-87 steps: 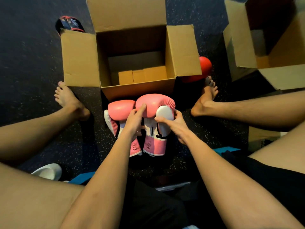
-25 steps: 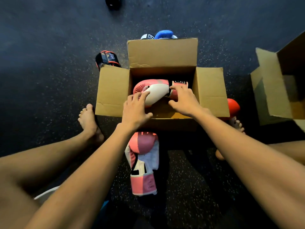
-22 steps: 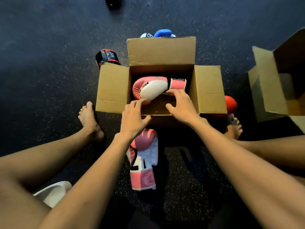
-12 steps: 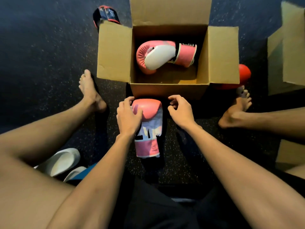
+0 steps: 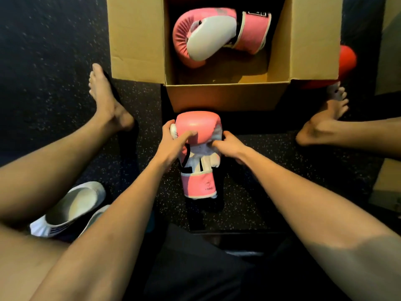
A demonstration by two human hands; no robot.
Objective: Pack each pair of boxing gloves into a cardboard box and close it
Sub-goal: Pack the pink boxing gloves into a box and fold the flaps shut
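From your head view, the floor (image 5: 43, 51) is dark speckled matting that runs out of frame on the left and far sides. You sit on it with your legs spread, left foot (image 5: 106, 101) near the box's left flap and right foot (image 5: 321, 124) off its near right corner.

The box (image 5: 225, 96) stands open straight ahead, its side flaps folded outward. The packed glove (image 5: 208, 40) lies on its side at the far end of the box floor, cuff pointing right, with bare cardboard between it and the near wall.

The loose glove (image 5: 196, 124) lies on the floor just in front of that near wall, cuff toward you. Your left hand (image 5: 173, 142) grips its left side, fingers curled round the padding and thumb on top. Your right hand (image 5: 230, 144) grips the right edge, fingers curled in, thumb tucked under the padding.

At the right, a red glove (image 5: 347, 59) sits partly hidden behind the right flap, and another box (image 5: 388, 51) lines the frame edge. A white shoe (image 5: 71, 205) lies near your left thigh.
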